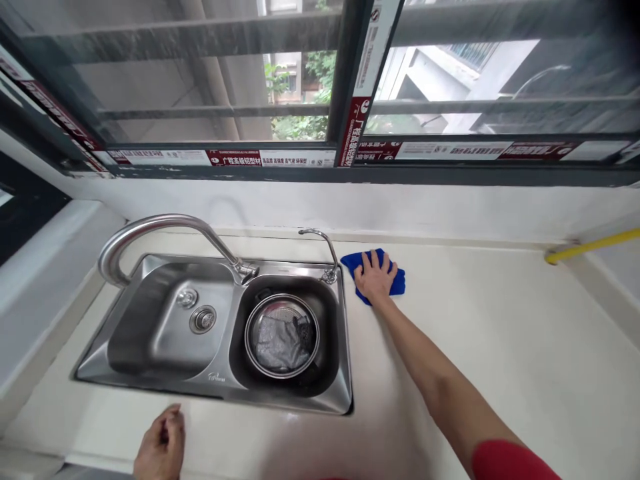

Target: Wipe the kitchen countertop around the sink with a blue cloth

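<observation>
**Right hand spread on the blue cloth beside the sink**

The left hand (161, 448) is closest in, at the near edge of the counter, fingers curled together (whether they pinch anything, this view can't settle). Up past the red sleeve (510, 463), the right hand (375, 277) is pressing down with fingers spread on a blue microfiber cloth (399, 283). That cloth lies on the cream countertop (500, 347), just right of the stainless double sink (340, 393). Where things stand: the cloth is down and under the right hand, while the left hand is well apart from it. The round steel strainer (281, 337) sits in the right basin with something grey inside, and the left basin shows its drain (203, 319). Farther back rise the gooseneck faucet (165, 230) and a slim spray tap (325, 247). Beyond them runs the dark window frame (350, 172), its labels (270, 157) still on.
</observation>
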The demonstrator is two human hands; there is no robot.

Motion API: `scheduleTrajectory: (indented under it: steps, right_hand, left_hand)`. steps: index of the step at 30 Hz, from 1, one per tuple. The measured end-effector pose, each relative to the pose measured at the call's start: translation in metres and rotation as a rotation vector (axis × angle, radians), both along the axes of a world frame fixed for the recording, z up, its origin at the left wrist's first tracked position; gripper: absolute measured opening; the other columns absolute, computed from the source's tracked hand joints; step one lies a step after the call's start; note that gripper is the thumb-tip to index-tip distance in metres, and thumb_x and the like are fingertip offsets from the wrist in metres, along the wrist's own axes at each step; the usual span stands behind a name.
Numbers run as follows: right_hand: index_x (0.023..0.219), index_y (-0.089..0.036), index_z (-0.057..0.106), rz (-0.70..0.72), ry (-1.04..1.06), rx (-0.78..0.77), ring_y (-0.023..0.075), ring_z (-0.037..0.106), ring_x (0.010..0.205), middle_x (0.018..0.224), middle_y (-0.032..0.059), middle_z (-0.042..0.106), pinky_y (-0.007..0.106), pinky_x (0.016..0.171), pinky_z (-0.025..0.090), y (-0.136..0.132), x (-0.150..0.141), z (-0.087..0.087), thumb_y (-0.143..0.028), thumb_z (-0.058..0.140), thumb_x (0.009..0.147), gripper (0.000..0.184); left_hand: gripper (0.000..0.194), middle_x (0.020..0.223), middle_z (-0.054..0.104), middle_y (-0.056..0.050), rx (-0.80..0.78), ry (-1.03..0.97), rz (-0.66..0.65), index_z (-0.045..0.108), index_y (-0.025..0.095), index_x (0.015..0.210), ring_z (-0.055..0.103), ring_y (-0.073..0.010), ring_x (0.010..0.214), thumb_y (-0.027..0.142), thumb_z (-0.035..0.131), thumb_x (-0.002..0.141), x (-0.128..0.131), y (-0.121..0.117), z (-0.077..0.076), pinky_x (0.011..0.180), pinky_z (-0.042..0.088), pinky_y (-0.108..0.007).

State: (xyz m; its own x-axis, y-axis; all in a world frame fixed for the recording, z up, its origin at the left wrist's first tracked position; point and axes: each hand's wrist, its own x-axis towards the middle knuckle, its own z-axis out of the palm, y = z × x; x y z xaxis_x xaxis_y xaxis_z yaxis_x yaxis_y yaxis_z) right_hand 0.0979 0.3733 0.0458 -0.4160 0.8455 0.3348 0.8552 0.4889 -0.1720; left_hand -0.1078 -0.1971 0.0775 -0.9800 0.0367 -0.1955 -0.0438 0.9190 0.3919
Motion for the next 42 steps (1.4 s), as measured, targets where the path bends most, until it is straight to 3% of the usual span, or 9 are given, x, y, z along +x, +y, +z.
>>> scheduleTrajectory:
  steps: [4, 7, 12, 24, 29, 38, 42]
  right_hand:
    - [0.142, -0.014, 0.053, -0.064, 0.050, -0.037, 0.0438, 0.025, 0.144, 0.153, 0.0163, 0.045, 0.072, 0.111, 0.020, 0.025, -0.028, -0.001, -0.035, 0.031, 0.094, 0.056]
    - [0.142, -0.016, 0.053, -0.079, 0.065, -0.036, 0.0455, 0.024, 0.143, 0.153, 0.0173, 0.044, 0.074, 0.109, 0.019, 0.029, -0.034, -0.002, -0.033, 0.033, 0.094, 0.055]
    - [0.142, -0.030, 0.054, 0.166, -0.033, 0.010, 0.0399, 0.026, 0.146, 0.154, 0.0103, 0.045, 0.068, 0.113, 0.021, 0.007, -0.014, -0.002, -0.034, 0.037, 0.095, 0.050]
    - [0.136, -0.035, 0.059, 0.335, -0.150, 0.055, 0.0322, 0.027, 0.148, 0.155, 0.0027, 0.047, 0.055, 0.119, 0.020, -0.120, 0.057, 0.014, -0.035, 0.044, 0.095, 0.043]
    - [0.139, -0.034, 0.056, 0.322, -0.168, 0.027, 0.0299, 0.025, 0.149, 0.157, -0.0006, 0.044, 0.051, 0.121, 0.017, -0.181, 0.097, 0.019, -0.037, 0.043, 0.096, 0.044]
    - [0.142, -0.030, 0.053, 0.215, -0.207, 0.054, 0.0282, 0.025, 0.150, 0.156, 0.0002, 0.045, 0.050, 0.122, 0.019, -0.281, 0.194, 0.014, -0.036, 0.045, 0.096, 0.047]
    - [0.142, -0.027, 0.053, 0.127, -0.241, 0.059, 0.0315, 0.024, 0.150, 0.156, 0.0037, 0.044, 0.054, 0.121, 0.019, -0.322, 0.207, 0.007, -0.034, 0.046, 0.094, 0.049]
  left_hand:
    - [0.038, 0.095, 0.074, -0.003, 0.019, -0.020, 0.039, 0.070, 0.029, 0.100, 0.063, -0.0204, 0.075, 0.053, 0.047, 0.083, 0.004, 0.006, 0.007, 0.071, 0.049, -0.033]
    - [0.040, 0.097, 0.073, -0.003, 0.022, -0.021, 0.056, 0.070, 0.028, 0.102, 0.062, -0.0193, 0.075, 0.052, 0.045, 0.083, 0.007, 0.010, 0.011, 0.072, 0.048, -0.033]
    - [0.042, 0.092, 0.071, -0.004, 0.035, -0.038, 0.042, 0.069, 0.027, 0.104, 0.061, -0.0196, 0.077, 0.054, 0.044, 0.084, 0.007, 0.009, 0.012, 0.072, 0.046, -0.032]
    - [0.044, 0.089, 0.068, -0.008, 0.037, -0.004, -0.083, 0.070, 0.025, 0.111, 0.059, -0.0221, 0.080, 0.049, 0.040, 0.089, 0.009, 0.009, 0.016, 0.068, 0.040, -0.032]
    - [0.044, 0.090, 0.069, -0.008, 0.021, -0.003, -0.110, 0.069, 0.026, 0.110, 0.058, -0.0225, 0.079, 0.049, 0.037, 0.090, 0.011, 0.012, 0.019, 0.065, 0.037, -0.031]
    - [0.046, 0.092, 0.068, -0.010, 0.014, 0.010, -0.164, 0.069, 0.028, 0.113, 0.058, -0.0249, 0.081, 0.050, 0.035, 0.090, 0.013, 0.010, 0.015, 0.063, 0.033, -0.033]
    - [0.044, 0.090, 0.068, -0.010, 0.025, 0.061, -0.200, 0.069, 0.028, 0.113, 0.058, -0.0252, 0.083, 0.048, 0.038, 0.091, 0.014, 0.009, 0.012, 0.065, 0.034, -0.034]
